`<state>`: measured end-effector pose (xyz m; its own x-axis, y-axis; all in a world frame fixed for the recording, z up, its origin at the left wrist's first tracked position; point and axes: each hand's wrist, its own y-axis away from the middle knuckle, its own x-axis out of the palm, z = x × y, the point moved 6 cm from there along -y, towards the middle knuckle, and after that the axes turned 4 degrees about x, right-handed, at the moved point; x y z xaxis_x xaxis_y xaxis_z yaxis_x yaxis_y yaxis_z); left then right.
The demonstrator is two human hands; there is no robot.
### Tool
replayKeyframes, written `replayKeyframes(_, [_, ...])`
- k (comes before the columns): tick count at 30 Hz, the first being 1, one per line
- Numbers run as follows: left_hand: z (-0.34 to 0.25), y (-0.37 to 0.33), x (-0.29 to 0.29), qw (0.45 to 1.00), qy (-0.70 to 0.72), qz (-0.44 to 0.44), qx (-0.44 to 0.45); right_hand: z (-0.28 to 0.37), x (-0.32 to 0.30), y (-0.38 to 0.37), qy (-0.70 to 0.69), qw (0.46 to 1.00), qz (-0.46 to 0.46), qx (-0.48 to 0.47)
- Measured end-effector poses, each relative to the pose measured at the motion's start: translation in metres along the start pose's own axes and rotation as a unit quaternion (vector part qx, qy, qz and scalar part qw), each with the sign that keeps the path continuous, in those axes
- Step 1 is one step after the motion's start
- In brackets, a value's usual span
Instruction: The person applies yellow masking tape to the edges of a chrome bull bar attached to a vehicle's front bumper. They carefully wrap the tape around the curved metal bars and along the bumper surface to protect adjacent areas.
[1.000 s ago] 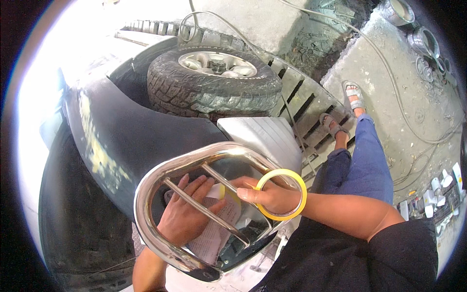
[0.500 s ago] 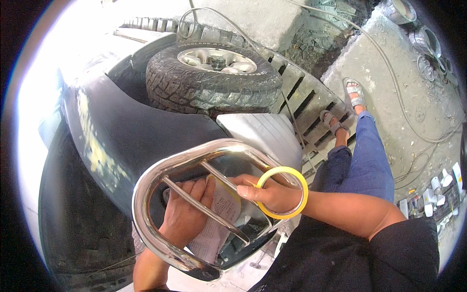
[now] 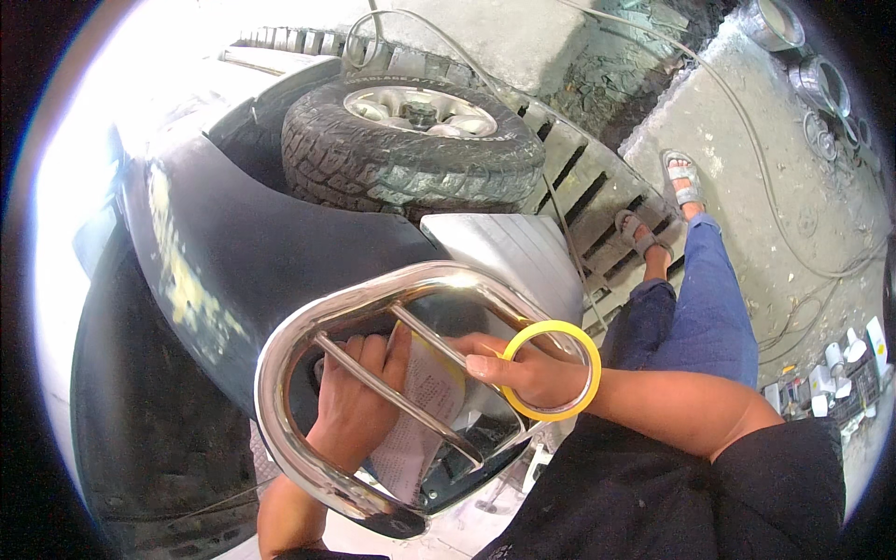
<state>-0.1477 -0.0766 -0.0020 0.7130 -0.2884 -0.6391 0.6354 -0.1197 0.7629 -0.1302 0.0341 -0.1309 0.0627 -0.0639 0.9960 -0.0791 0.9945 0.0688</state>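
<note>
Currently holding the fingers of the left hand [image 3: 359,401] bent at seven o'clock from the picture's centre, laying them on or near a printed sheet [image 3: 431,387] behind a thin crossbar [image 3: 411,408]; leaving any pinch on that sheet unclear, with the fingertips partly hidden; stretching the thumb of the right hand [image 3: 541,381] toward nine o'clock, reaching the other fingers in behind a second crossbar [image 3: 439,343], and not showing clearly whether gripping or just touching; wearing a yellow tape ring [image 3: 553,327] loosely around that right hand, between four and five o'clock; enclosing the sheet, both crossbars and most of the left hand within a rounded chrome frame [image 3: 271,392], filling the space around six to seven o'clock.

Farther out, showing a ridged silver panel [image 3: 504,247] at two o'clock, just beyond the frame; spreading a dark curved body panel [image 3: 308,233] toward ten o'clock, bearing a pale scuffed patch [image 3: 187,289] at nine; lying flat at twelve, a treaded tyre [image 3: 411,177]; standing in sandals [image 3: 686,182] at two o'clock, with blue trousers [image 3: 714,299] at three.
</note>
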Motion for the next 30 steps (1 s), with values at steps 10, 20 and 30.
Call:
replayKeyframes(10, [0.003,-0.003,0.001,1.000,0.006,0.004,-0.026,0.007,0.001,-0.005,0.019,1.000,0.011,0.013])
replayKeyframes(20, [0.006,-0.003,0.001,0.999,0.011,-0.013,-0.040,0.008,0.003,-0.006,0.039,0.999,0.012,0.020])
replayKeyframes(30, [0.007,0.001,0.005,0.997,0.019,0.021,-0.073,-0.004,0.001,-0.015,0.099,0.994,-0.027,-0.040])
